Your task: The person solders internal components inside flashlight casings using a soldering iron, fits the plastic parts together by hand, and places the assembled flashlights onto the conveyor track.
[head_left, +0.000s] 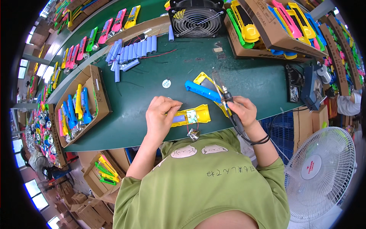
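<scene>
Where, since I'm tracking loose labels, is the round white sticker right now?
In the head view, the round white sticker lies on the green tabletop, left of the blue plastic piece and beyond the left hand.

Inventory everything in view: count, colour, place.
Workbench: one, green, centre
Open casing: one, yellow, near edge
Lamp head: one, silver, below open casing
Loose casings: two, blue over yellow, centre
Sticker: one, white, centre
Batteries: many, purplish, upper left
Small fan: one, black, top
Boxes: several, brown, both sides
Bench unit: one, blue, right
Large fan: one, white, lower right
Soldering iron: one, black, right hand
Shirt: one, green, bottom
Left hand: one, bare, at open casing
Right hand: one, bare, centre
</scene>
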`<action>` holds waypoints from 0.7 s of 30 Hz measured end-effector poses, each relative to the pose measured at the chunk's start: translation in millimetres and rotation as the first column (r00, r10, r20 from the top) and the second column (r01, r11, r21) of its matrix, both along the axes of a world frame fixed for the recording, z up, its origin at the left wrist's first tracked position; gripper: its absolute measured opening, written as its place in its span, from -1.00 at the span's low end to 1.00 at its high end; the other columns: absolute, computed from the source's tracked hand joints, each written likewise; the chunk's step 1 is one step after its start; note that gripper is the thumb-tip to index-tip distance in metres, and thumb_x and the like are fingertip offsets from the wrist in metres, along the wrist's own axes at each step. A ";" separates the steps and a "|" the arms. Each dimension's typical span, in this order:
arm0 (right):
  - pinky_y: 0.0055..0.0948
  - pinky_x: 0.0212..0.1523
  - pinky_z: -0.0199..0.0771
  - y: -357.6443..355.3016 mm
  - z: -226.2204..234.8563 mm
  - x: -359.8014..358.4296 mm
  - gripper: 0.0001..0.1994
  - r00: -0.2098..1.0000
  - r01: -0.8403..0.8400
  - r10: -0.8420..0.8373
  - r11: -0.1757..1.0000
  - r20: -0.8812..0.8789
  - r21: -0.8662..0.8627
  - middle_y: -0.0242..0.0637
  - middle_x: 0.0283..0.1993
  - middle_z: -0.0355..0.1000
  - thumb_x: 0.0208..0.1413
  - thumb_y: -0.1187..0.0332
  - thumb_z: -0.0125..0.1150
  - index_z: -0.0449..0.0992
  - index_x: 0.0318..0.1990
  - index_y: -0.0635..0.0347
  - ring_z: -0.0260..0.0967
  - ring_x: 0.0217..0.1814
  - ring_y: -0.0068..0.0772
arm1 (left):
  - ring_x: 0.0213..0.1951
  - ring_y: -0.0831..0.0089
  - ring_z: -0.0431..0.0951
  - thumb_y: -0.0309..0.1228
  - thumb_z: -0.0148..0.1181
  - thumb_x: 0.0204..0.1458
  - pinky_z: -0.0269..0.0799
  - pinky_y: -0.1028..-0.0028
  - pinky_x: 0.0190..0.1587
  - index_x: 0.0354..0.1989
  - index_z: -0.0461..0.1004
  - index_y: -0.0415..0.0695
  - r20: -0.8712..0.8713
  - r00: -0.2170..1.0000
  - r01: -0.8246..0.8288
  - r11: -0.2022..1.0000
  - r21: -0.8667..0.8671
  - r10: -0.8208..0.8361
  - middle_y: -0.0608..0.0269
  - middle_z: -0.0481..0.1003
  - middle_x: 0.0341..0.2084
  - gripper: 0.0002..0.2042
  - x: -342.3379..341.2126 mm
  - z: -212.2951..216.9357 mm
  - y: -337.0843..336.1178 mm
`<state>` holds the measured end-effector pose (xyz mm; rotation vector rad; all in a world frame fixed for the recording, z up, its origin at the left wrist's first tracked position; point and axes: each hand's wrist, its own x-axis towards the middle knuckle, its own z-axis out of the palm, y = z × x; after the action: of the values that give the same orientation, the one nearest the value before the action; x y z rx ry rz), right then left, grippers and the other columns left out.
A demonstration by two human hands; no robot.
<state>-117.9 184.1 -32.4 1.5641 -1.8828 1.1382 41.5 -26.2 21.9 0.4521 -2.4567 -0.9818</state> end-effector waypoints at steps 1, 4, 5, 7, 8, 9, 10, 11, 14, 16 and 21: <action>-0.49 -0.44 0.45 0.8 -0.5 2.3 -0.57 0.998 -0.066 0.066 0.998 0.021 0.021 -0.24 -0.36 0.43 -0.31 0.55 0.21 0.43 -0.14 0.09 0.39 -0.35 -0.29 | -0.45 0.38 0.40 -0.62 0.22 -0.27 0.30 0.47 -0.41 -0.50 0.53 -0.17 -0.007 1.000 -0.003 0.998 -0.058 0.003 0.26 0.43 -0.57 -0.89 -0.4 0.4 -1.3; -0.50 -0.43 0.45 3.9 3.5 11.6 -0.57 0.977 -0.100 0.082 0.991 0.198 0.086 -0.24 -0.36 0.41 -0.30 0.53 0.21 0.44 -0.13 0.05 0.39 -0.37 -0.32 | -0.47 0.35 0.37 -0.61 0.23 -0.29 0.29 0.45 -0.44 -0.53 0.52 -0.16 -0.005 1.000 -0.008 0.990 -0.144 0.007 0.28 0.41 -0.60 -0.90 0.4 -1.1 -4.2; -0.50 -0.42 0.45 4.4 5.8 13.0 -0.57 0.968 -0.112 0.078 0.985 0.240 0.133 -0.25 -0.36 0.41 -0.30 0.52 0.20 0.44 -0.12 0.04 0.39 -0.37 -0.33 | -0.48 0.35 0.36 -0.61 0.23 -0.30 0.29 0.44 -0.44 -0.54 0.52 -0.17 -0.001 1.000 -0.006 0.985 -0.172 0.006 0.28 0.40 -0.62 -0.90 0.9 -1.8 -5.0; -0.50 -0.42 0.45 9.7 12.0 11.8 -0.57 0.958 -0.095 0.050 0.984 0.282 0.149 -0.25 -0.36 0.41 -0.30 0.52 0.20 0.44 -0.13 0.06 0.39 -0.37 -0.32 | -0.48 0.35 0.36 -0.62 0.22 -0.29 0.28 0.44 -0.44 -0.54 0.51 -0.17 0.023 1.000 0.004 0.982 -0.188 0.000 0.28 0.39 -0.61 -0.90 2.1 -2.8 -7.0; -0.50 -0.41 0.45 13.5 14.8 9.9 -0.58 0.947 -0.077 0.020 0.983 0.321 0.166 -0.26 -0.37 0.42 -0.30 0.52 0.20 0.45 -0.13 0.08 0.39 -0.37 -0.32 | -0.48 0.35 0.35 -0.62 0.21 -0.29 0.28 0.44 -0.44 -0.54 0.50 -0.18 0.044 0.999 0.015 0.979 -0.204 -0.007 0.27 0.39 -0.61 -0.90 2.1 -3.7 -7.5; -0.50 -0.41 0.45 16.4 18.2 5.0 -0.58 0.946 -0.078 0.020 0.983 0.323 0.167 -0.26 -0.37 0.42 -0.30 0.52 0.20 0.45 -0.13 0.08 0.39 -0.37 -0.32 | -0.48 0.35 0.35 -0.62 0.21 -0.29 0.28 0.44 -0.44 -0.54 0.50 -0.18 0.047 0.999 0.016 0.979 -0.204 -0.006 0.27 0.39 -0.61 -0.90 3.2 -4.6 -6.9; -0.50 -0.41 0.45 18.5 21.0 -3.1 -0.59 0.989 0.014 -0.033 0.992 0.144 0.129 -0.26 -0.37 0.42 -0.29 0.53 0.21 0.45 -0.15 0.10 0.39 -0.38 -0.32 | -0.47 0.36 0.36 -0.63 0.21 -0.28 0.28 0.45 -0.42 -0.52 0.49 -0.18 0.065 0.998 0.005 0.985 -0.175 0.007 0.27 0.39 -0.60 -0.89 4.4 -7.4 -6.3; -0.50 -0.41 0.45 20.0 21.8 -9.4 -0.61 0.995 0.097 -0.095 0.992 -0.038 0.076 -0.26 -0.37 0.42 -0.28 0.54 0.21 0.46 -0.16 0.12 0.39 -0.38 -0.31 | -0.45 0.37 0.36 -0.64 0.20 -0.27 0.27 0.47 -0.40 -0.51 0.48 -0.19 0.083 0.996 -0.007 0.989 -0.147 0.019 0.26 0.39 -0.59 -0.89 5.7 -11.2 -5.6; -0.51 -0.42 0.44 20.9 16.2 -7.9 -0.63 0.992 0.116 -0.118 0.992 0.046 0.041 -0.24 -0.38 0.42 -0.27 0.57 0.23 0.47 -0.18 0.15 0.39 -0.39 -0.30 | -0.43 0.39 0.36 -0.64 0.18 -0.24 0.27 0.50 -0.36 -0.51 0.46 -0.20 0.062 0.996 -0.080 0.971 0.225 0.068 0.26 0.37 -0.58 -0.90 10.2 -31.7 3.3; -0.54 -0.42 0.43 22.8 -6.5 4.7 -0.62 0.911 0.027 -0.038 0.999 0.410 0.031 -0.23 -0.37 0.41 -0.29 0.58 0.25 0.48 -0.19 0.13 0.39 -0.39 -0.34 | -0.42 0.40 0.36 -0.64 0.18 -0.24 0.27 0.51 -0.35 -0.51 0.46 -0.21 0.020 0.999 -0.034 0.967 0.251 0.030 0.27 0.36 -0.59 -0.91 11.0 -31.6 1.2; -0.50 -0.27 0.41 -6.2 -9.7 24.6 -0.68 0.745 -0.080 0.046 0.997 0.666 0.021 -0.21 -0.33 0.43 -0.24 0.55 0.26 0.46 -0.22 0.13 0.42 -0.32 -0.36 | -0.40 0.37 0.36 -0.63 0.18 -0.24 0.27 0.47 -0.33 -0.52 0.46 -0.21 -0.079 0.993 0.101 0.987 0.125 -0.091 0.27 0.37 -0.58 -0.92 7.5 -20.6 -2.6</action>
<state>-93.3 178.0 -42.1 1.3436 -2.3086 1.8882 49.1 -28.8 1.3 0.3356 -2.3773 -1.1809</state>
